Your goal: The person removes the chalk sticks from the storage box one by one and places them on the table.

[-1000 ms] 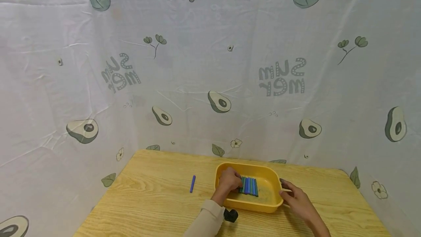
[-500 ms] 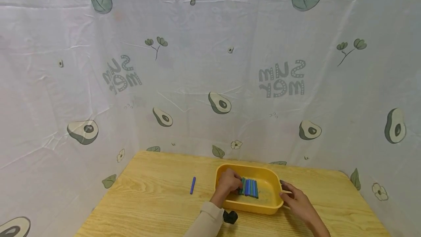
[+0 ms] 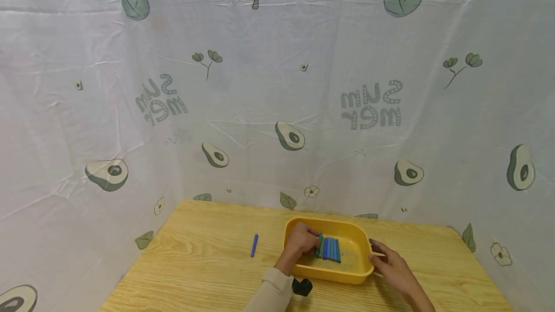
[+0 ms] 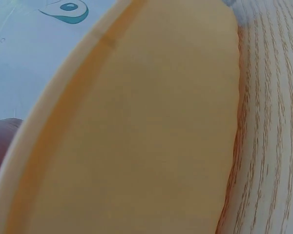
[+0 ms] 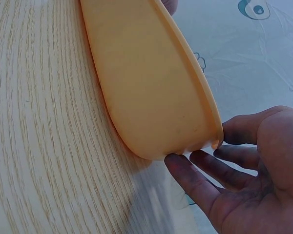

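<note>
Recording both hands at the tray point(image 3: 331, 274), which sits on the wood table point(image 3: 195, 259). Left hand point(image 3: 303, 240): inside the tray at its left part, fingers bent downward at the left end of a row of sticks point(image 3: 331, 249); whether it pinches one cannot be told, fingertips partly hidden. Right hand point(image 3: 392, 264): holds the tray's right end, digits against the rim and outer wall, as the right wrist view confirms. Sticks: blue and green, side by side on the tray floor, roughly parallel. Green stick point(image 3: 320, 244) nearest the left hand reaches higher at its far end than its neighbours. Lone blue stick point(image 3: 254, 245): on the table, left of the tray and well apart from it. Left wrist view: mostly tray wall. Other: beige sleeve point(image 3: 270, 292) on the left arm, black piece point(image 3: 302, 287) by that wrist, printed cloth point(image 3: 243, 95) behind the table.
</note>
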Demonstrator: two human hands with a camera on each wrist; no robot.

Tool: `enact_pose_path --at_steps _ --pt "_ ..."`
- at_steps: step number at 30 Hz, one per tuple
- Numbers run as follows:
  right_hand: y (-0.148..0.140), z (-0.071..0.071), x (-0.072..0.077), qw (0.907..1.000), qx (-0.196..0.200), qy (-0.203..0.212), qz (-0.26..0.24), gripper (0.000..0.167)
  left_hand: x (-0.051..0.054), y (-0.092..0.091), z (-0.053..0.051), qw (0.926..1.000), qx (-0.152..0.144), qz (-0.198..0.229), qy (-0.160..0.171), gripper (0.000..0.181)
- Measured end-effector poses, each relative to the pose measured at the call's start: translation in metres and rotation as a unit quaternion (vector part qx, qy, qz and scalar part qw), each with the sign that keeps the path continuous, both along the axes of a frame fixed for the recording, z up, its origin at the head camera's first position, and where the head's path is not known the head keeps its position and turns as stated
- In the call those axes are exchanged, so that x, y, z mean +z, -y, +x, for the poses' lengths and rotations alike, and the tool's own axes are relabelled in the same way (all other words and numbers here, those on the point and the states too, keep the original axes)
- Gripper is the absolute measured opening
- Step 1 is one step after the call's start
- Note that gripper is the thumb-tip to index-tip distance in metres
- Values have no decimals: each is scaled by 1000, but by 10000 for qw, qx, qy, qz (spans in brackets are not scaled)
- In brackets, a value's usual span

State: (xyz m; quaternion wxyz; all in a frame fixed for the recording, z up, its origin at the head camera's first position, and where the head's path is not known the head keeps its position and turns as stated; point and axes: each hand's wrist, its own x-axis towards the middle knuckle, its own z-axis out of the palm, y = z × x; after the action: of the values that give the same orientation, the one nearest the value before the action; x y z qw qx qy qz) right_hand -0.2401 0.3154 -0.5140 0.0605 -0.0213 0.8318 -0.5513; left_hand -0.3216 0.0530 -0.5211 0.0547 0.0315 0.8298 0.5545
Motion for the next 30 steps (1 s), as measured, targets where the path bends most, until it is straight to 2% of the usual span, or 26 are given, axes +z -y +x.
enact_pose_path --at_steps 14,19,30 --pt "-3 2 -4 10000 -7 -5 18 59 8 8 8 9972 -152 728 52 23" --pt "-3 2 -5 10000 8 -26 53 59 15 15 10 9954 -239 913 150 21" --pt "-4 3 -4 9999 -2 1 117 59 30 32 18 9913 -420 1247 9 26"
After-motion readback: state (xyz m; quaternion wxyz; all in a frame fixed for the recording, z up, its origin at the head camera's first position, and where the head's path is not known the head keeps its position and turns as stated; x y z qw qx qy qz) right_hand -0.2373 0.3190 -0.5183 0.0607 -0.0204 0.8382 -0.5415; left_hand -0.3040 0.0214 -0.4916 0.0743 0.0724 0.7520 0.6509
